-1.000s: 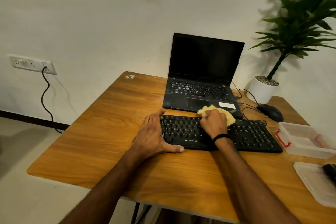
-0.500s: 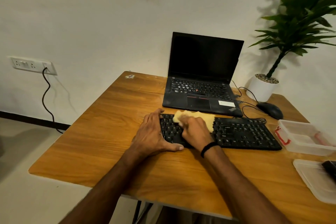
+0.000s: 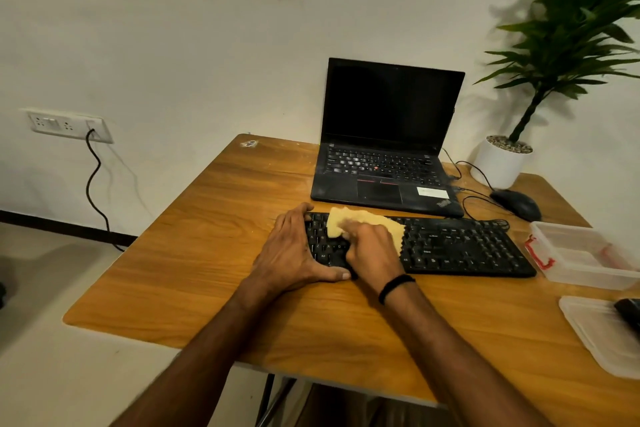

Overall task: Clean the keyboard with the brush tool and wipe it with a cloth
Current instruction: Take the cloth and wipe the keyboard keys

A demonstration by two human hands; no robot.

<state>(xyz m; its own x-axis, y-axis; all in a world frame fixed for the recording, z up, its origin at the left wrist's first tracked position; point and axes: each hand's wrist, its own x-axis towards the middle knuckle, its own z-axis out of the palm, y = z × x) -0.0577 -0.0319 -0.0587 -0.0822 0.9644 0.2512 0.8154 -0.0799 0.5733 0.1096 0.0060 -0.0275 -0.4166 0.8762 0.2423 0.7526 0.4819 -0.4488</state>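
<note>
One wooden table (image 3: 207, 253) (white wall (image 3: 207, 28)) | left fingers (image 3: 297, 217) flat on keyboard (image 3: 460, 246); right fingers (image 3: 351, 230) clutch cloth (image 3: 367, 218)

Black keyboard (image 3: 460, 246) flat on table, yellow cloth (image 3: 363, 222) — left end

table (image 3: 207, 253): glossy wood grain | keyboard (image 3: 467, 250): matt black plastic | cloth (image 3: 360, 218): soft yellow fabric

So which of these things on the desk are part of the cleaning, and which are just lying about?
In use: black keyboard, yellow cloth, left hand, right hand.
Lying about: laptop, mouse, potted plant, plastic box, lid.
</note>
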